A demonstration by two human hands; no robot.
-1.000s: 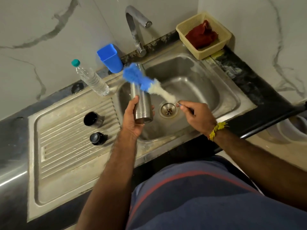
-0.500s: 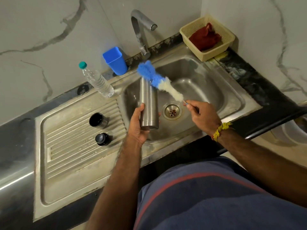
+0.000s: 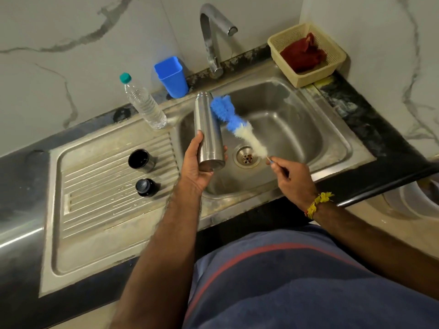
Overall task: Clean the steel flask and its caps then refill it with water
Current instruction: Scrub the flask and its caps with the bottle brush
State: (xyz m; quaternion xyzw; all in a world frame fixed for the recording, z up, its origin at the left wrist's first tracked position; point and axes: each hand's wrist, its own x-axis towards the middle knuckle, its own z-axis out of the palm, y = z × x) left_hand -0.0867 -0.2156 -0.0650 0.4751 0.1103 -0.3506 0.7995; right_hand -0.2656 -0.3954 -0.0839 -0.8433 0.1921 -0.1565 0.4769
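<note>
Left hand wrapped round flask near its base, above basin — right hand pinching brush handle, bristles just beside flask mouth. Caps left of that grip.

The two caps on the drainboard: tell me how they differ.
The far cap is the bigger one, a cup shape with a steel outer wall and a dark hollow showing; the near cap is smaller and all black, with a closed top. The far cap lies tipped, its opening facing the camera, while the near cap sits flat. Both rest on the ribbed drainboard, apart from each other and untouched by either hand.
</note>
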